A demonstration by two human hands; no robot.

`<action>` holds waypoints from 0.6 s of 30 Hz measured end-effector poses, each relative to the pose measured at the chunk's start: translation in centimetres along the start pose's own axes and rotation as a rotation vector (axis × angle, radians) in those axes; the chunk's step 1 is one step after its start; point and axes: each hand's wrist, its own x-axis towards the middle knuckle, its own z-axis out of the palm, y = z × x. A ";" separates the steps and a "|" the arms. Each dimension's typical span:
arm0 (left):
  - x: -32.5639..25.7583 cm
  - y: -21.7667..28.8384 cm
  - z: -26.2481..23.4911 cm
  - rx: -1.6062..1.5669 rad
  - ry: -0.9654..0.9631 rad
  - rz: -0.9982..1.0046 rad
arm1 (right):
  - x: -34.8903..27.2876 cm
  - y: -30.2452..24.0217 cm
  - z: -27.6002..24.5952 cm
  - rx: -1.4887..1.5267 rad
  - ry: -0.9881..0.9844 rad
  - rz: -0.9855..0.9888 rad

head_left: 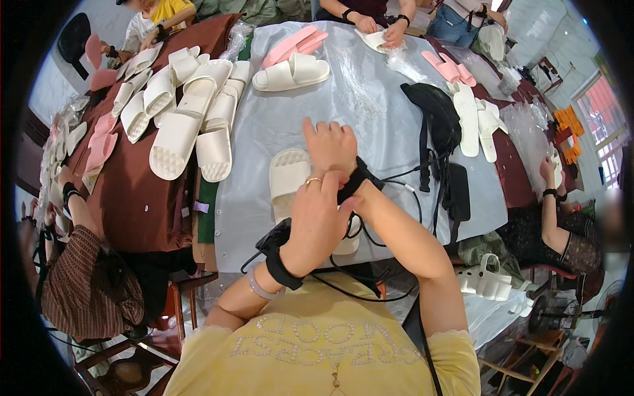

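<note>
I log: white, bumpy-soled rubbery slipper [285, 183], partly hidden; open toe and long axis toward the worktop [244, 221]'s far edge. Left hand [314, 216] pinches black fabric wristband [353, 185]; right hand [331, 146] spread.

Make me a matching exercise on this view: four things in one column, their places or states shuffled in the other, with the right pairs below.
Things
1. left hand
2. right hand
3. black bag
4. white slipper nearest the right hand

Places or states
A. lying on the right part of the grey table cover
B. at the black strap on the other wrist
C. partly hidden from view by a hand
D. stretched out, with its wrist touched by the other hand

Right pairs: 1-B, 2-D, 3-A, 4-C
</note>
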 end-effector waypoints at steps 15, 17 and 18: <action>1.1 -2.6 2.3 -0.518 0.250 -0.157 | 3.0 2.1 -4.2 1.231 0.336 0.380; 1.6 -3.6 2.3 -1.124 -0.196 -0.295 | 3.0 1.0 -4.8 1.387 0.393 0.319; 1.7 -3.7 2.5 -1.187 -0.201 -0.249 | 2.9 1.0 -4.8 1.361 0.393 0.259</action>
